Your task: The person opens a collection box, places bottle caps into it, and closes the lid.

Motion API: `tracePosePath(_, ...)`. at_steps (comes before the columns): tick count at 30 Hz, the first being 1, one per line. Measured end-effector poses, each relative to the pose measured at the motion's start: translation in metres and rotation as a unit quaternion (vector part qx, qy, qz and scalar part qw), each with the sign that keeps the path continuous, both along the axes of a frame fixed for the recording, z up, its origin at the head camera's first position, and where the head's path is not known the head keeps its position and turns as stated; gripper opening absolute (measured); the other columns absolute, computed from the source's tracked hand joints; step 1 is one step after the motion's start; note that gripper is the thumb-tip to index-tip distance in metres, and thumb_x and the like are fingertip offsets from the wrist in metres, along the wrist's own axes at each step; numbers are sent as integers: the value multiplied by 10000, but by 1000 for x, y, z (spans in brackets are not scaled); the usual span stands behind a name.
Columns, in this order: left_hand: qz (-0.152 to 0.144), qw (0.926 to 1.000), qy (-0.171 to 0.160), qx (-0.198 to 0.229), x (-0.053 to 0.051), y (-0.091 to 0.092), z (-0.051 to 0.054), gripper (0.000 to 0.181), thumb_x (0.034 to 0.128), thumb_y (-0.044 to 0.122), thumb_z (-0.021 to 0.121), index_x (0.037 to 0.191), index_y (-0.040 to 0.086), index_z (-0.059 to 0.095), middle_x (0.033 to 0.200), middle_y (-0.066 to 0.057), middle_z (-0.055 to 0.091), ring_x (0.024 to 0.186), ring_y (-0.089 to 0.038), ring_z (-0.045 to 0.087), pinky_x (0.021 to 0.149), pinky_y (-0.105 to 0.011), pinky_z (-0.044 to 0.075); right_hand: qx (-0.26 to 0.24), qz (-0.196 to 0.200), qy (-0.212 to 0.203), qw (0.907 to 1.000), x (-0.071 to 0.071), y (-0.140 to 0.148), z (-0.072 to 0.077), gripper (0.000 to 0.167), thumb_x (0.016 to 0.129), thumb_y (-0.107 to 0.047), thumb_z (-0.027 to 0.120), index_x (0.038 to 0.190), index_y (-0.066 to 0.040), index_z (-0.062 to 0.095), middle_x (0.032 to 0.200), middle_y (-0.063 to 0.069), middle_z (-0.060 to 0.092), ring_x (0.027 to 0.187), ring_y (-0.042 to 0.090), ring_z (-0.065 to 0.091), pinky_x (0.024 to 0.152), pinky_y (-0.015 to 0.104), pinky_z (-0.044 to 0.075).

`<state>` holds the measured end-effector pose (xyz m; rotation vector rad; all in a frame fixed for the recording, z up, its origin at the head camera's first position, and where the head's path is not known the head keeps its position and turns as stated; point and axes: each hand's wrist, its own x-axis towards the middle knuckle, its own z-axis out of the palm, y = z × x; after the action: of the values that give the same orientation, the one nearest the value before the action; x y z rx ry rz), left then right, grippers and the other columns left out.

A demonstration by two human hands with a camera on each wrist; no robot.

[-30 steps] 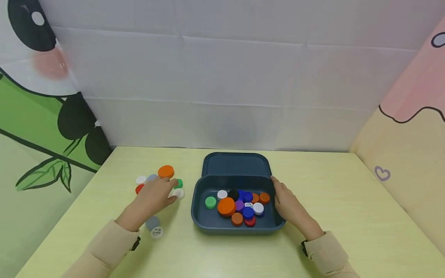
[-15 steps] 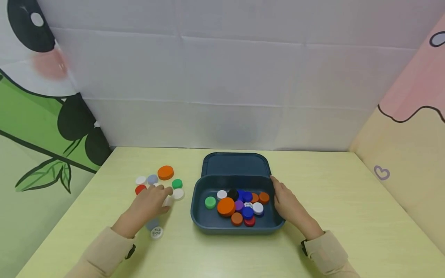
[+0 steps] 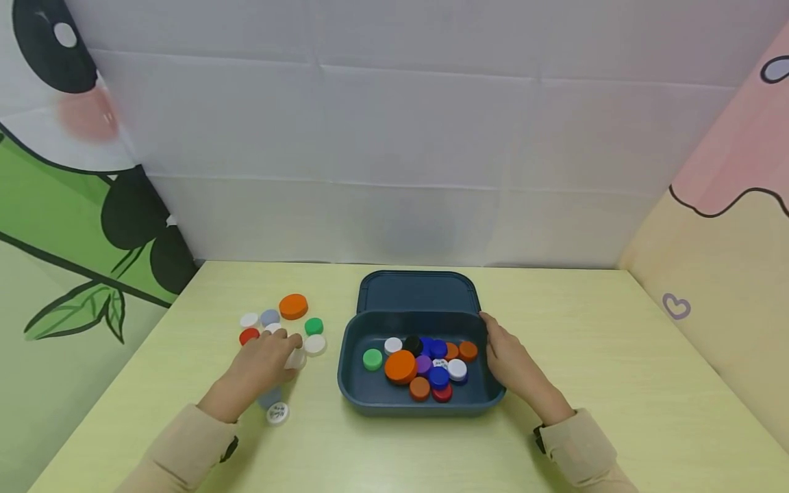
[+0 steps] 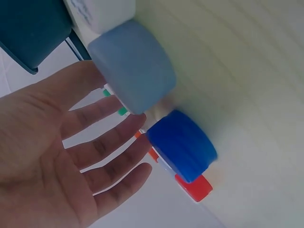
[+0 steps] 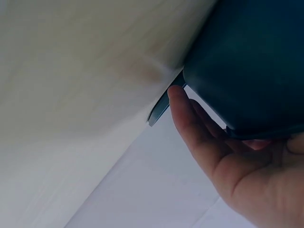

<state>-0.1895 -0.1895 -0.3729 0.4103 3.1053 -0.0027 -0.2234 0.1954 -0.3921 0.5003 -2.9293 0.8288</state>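
Observation:
My left hand [image 3: 259,370] is low over loose bottle caps on the left of the table, its thumb and forefinger beside a translucent white cap [image 3: 296,359]. In the left wrist view its fingers [image 4: 107,142] are loosely spread, close to a grey-blue cap [image 4: 133,66] and a blue cap [image 4: 180,145]. That blue cap is hidden under the hand in the head view. My right hand [image 3: 514,366] rests along the right side of a dark blue box [image 3: 385,411], its fingers [image 5: 190,126] fairly straight near the back corner. Several coloured caps lie inside the box.
Around the left hand lie an orange cap [image 3: 293,307], a green cap [image 3: 314,326], a red cap [image 3: 249,335] and several white ones. A lettered white cap [image 3: 277,413] is nearest the front. The box's lid [image 3: 419,291] lies behind it, before a white backdrop [image 3: 407,137].
My left hand has drawn back from the green cap toward the front left, uncovering the caps behind it, and has barely moved since half a second ago. The right hand stays at the box.

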Motion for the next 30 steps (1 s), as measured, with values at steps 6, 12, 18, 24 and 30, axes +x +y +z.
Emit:
tracePosePath(6,-5,10000,26,47,-2,-1,-3,364,683,193,788,969,55,609,764,-61,537,655,-184,457,568,-272,443,-298,15,-111,9995,-3,2,-2,405,943,-25,352,1343,33,331,1238,313,505,1085,403,549,871,499,459)
tracePosePath(12,-37,9998,116,150,-1,-1,2,392,668,192,799,980,48,610,782,-72,555,671,-188,464,589,-282,462,-432,6,-258,9987,-4,3,-1,391,955,-46,335,1340,20,334,1235,318,506,1093,404,545,885,505,451)
tracePosePath(18,-278,9973,673,126,-2,1,15,400,650,208,809,954,53,599,760,-63,549,643,-185,444,509,-273,386,-484,-16,-382,9981,-3,4,0,385,962,-62,330,1334,35,334,1234,314,508,1094,398,546,897,510,443)
tracePosePath(24,-362,9952,879,233,-7,11,31,419,652,221,811,978,58,605,795,-60,581,640,-206,460,518,-288,385,-394,13,-305,9988,-4,4,-2,384,958,-61,336,1327,47,332,1209,323,521,1059,396,566,876,505,458)
tracePosePath(30,-546,9930,1036,142,-15,26,42,422,668,249,801,992,70,598,804,-54,557,673,-215,485,495,-280,388,-326,74,-187,9993,-5,4,-4,381,950,-51,348,1318,50,340,1159,326,548,980,372,602,797,473,493)
